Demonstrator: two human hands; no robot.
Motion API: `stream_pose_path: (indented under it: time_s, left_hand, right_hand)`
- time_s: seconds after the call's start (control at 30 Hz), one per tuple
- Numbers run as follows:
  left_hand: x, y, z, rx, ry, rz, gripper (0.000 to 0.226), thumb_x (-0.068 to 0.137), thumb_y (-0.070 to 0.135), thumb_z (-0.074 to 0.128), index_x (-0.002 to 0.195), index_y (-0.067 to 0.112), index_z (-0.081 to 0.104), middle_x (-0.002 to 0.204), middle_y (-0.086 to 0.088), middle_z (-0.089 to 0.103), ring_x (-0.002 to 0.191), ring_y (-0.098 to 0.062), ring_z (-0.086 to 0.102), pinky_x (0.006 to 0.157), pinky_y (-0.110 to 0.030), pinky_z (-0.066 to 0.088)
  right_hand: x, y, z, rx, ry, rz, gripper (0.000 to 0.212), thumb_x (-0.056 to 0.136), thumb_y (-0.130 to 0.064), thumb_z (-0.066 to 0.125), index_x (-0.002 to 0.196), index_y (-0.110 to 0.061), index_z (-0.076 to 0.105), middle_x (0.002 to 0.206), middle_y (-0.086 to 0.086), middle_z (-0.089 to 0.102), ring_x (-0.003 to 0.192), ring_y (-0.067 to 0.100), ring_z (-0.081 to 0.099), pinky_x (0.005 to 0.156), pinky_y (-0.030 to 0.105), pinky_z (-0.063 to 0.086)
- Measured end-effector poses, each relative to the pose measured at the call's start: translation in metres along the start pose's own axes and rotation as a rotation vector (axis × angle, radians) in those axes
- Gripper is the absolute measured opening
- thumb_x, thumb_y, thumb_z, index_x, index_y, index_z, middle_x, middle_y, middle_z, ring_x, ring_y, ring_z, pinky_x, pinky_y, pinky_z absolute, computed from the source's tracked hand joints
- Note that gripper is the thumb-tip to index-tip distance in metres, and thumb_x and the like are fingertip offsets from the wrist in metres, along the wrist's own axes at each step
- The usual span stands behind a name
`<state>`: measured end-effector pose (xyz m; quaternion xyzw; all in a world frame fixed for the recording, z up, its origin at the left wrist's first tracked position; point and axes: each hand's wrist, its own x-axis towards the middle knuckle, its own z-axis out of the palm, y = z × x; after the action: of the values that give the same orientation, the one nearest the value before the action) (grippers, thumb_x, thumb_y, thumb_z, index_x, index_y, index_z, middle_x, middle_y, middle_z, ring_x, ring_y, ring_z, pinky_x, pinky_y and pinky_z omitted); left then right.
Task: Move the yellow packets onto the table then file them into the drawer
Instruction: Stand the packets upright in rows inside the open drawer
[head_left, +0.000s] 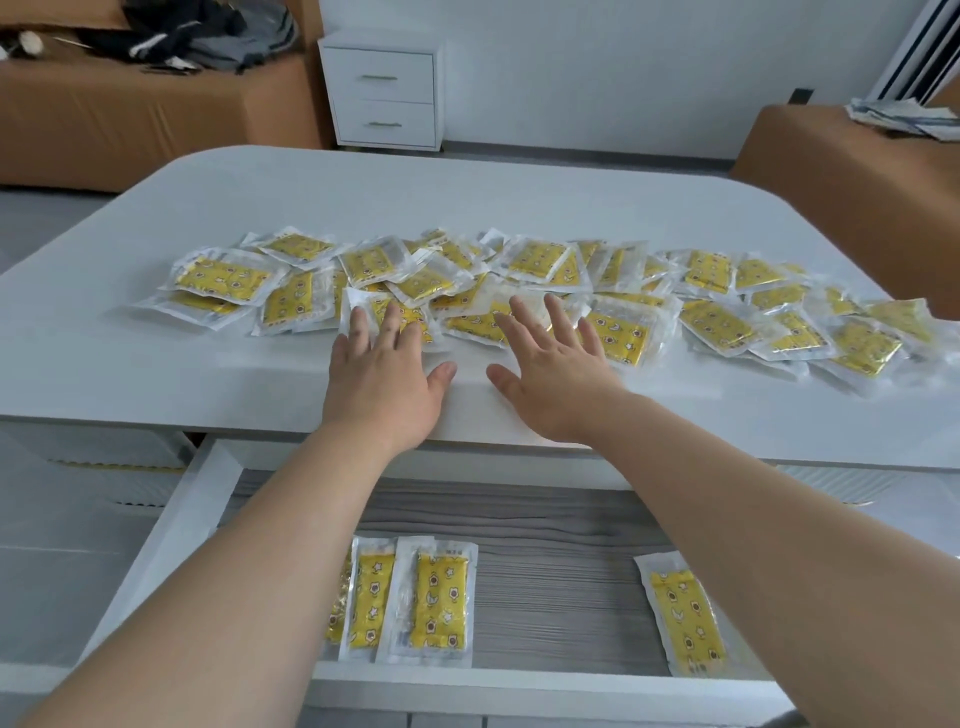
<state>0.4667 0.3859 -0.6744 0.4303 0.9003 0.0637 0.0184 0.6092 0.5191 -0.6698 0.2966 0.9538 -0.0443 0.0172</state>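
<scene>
The left hand (384, 379) and right hand (553, 379), both flat with fingers spread and gripping nothing, rest on the yellow packets (519, 280) heaped across the table (260, 374), too overlapped to count, so a careless sweep could slide some past the open drawer (545, 519), where 4 filed packets (431, 603) lie.

You have bare table (467, 202) beyond the band of packets (717, 325), and a narrow strip before it. In the open drawer (550, 561), the floor lies free between the left packets (439, 597) and the right packet (685, 613). The table edge overhangs the drawer's back.
</scene>
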Motion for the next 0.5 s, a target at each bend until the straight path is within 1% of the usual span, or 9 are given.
stream_pose_path:
  time_s: [0.17,0.3,0.33,0.37,0.4,0.43,0.47,0.5]
  left_hand:
    - [0.014,-0.01,-0.004,0.015,0.005,0.04,0.072,0.101,0.061,0.023,0.159,0.019,0.017,0.169,-0.002,0.001,0.155,-0.03,-0.003,0.124,-0.05,0.008]
    - [0.017,-0.021,0.0,0.053,-0.041,0.075,0.071,0.102,0.06,0.022,0.16,0.02,0.015,0.169,0.0,0.005,0.155,-0.027,-0.001,0.125,-0.049,0.008]
    - [0.015,-0.022,0.001,0.059,-0.055,0.079,0.07,0.102,0.059,0.023,0.16,0.02,0.016,0.169,0.0,0.007,0.155,-0.026,0.001,0.125,-0.049,0.008]
    - [0.013,-0.022,0.001,0.057,-0.054,0.085,0.068,0.103,0.057,0.025,0.16,0.021,0.019,0.168,0.001,0.011,0.155,-0.026,0.005,0.124,-0.048,0.01]
    - [0.011,-0.022,0.0,0.05,-0.033,0.095,0.064,0.103,0.055,0.029,0.157,0.021,0.028,0.167,0.0,0.019,0.154,-0.027,0.012,0.123,-0.047,0.013]
    - [0.008,-0.021,-0.002,0.042,0.003,0.109,0.058,0.103,0.052,0.032,0.151,0.02,0.04,0.162,-0.001,0.031,0.15,-0.029,0.022,0.121,-0.046,0.019]
    - [0.005,-0.019,-0.006,0.037,0.039,0.125,0.051,0.104,0.049,0.036,0.142,0.019,0.051,0.153,-0.002,0.044,0.143,-0.03,0.032,0.117,-0.045,0.025]
    - [0.001,-0.017,-0.009,0.034,0.066,0.142,0.044,0.103,0.046,0.039,0.132,0.018,0.059,0.141,-0.003,0.055,0.134,-0.03,0.042,0.111,-0.044,0.032]
  right_hand:
    - [0.018,0.003,-0.003,-0.066,-0.051,-0.05,0.067,0.104,-0.058,0.019,0.161,-0.03,-0.004,0.167,-0.008,-0.017,0.151,0.022,-0.026,0.122,0.052,-0.012]
    - [0.021,0.009,-0.001,-0.068,-0.123,-0.022,0.063,0.105,-0.055,0.017,0.161,-0.032,-0.004,0.168,-0.008,-0.013,0.152,0.023,-0.023,0.122,0.053,-0.012]
    - [0.019,0.008,-0.001,-0.061,-0.125,-0.022,0.062,0.106,-0.054,0.017,0.161,-0.031,-0.001,0.169,-0.007,-0.009,0.153,0.023,-0.021,0.122,0.053,-0.01]
    - [0.017,0.007,0.0,-0.052,-0.101,-0.031,0.061,0.106,-0.053,0.019,0.161,-0.03,0.008,0.169,-0.004,-0.002,0.154,0.024,-0.017,0.123,0.053,-0.007]
    - [0.015,0.005,-0.001,-0.041,-0.057,-0.043,0.058,0.106,-0.052,0.023,0.159,-0.026,0.021,0.169,0.0,0.007,0.155,0.024,-0.012,0.124,0.052,-0.004]
    - [0.012,0.002,-0.002,-0.03,-0.009,-0.053,0.055,0.106,-0.051,0.026,0.153,-0.023,0.035,0.167,0.004,0.015,0.155,0.024,-0.008,0.125,0.05,0.001]
    - [0.009,0.0,-0.003,-0.02,0.032,-0.061,0.053,0.106,-0.051,0.029,0.145,-0.02,0.046,0.165,0.007,0.019,0.155,0.024,-0.003,0.125,0.048,0.005]
    - [0.004,-0.002,-0.005,-0.014,0.056,-0.065,0.05,0.106,-0.05,0.031,0.138,-0.017,0.051,0.163,0.01,0.022,0.155,0.025,0.003,0.124,0.047,0.01]
